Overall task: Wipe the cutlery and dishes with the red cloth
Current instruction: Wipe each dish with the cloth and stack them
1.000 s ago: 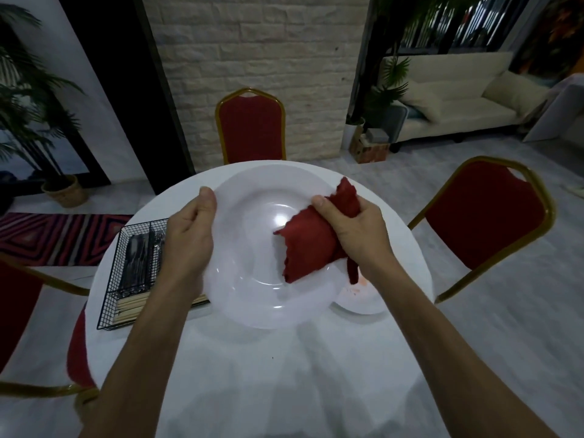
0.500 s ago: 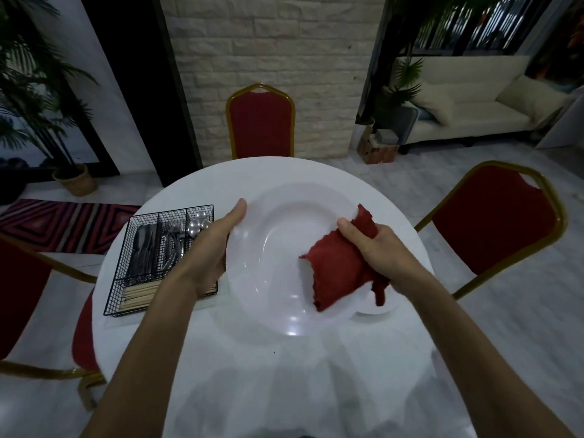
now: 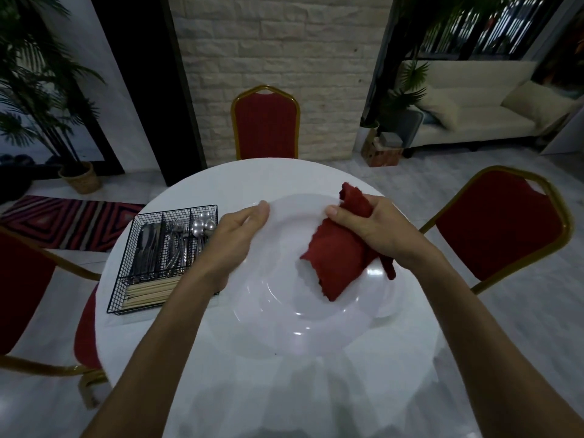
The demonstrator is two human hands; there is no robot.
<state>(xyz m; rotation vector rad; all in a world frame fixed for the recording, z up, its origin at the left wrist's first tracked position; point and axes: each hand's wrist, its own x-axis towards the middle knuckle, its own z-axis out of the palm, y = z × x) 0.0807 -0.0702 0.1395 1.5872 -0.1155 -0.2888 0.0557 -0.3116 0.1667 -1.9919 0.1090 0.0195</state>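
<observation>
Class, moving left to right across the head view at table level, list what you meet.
Left red chair → wire cutlery basket → left hand → red cloth → right hand → right red chair.

The plate [image 3: 300,330] is white, glossy and very smooth, with small bright reflections; it looks like glazed ceramic, but I cannot exclude plastic. The cloth [image 3: 335,263] on it is red, matt and a little fuzzy, with a wavy cut edge. At nine o'clock from the plate, the basket [image 3: 123,273] is of thin black wire. The spoons [image 3: 202,227] inside are polished metal and shine; the chopsticks [image 3: 151,290] are pale wood, dull. The table [image 3: 284,399] top is white, smooth and glossy. At twelve o'clock, the chair [image 3: 267,124] has red cloth and a shiny golden frame, and behind it stands a rough pale brick wall [image 3: 268,42].
</observation>
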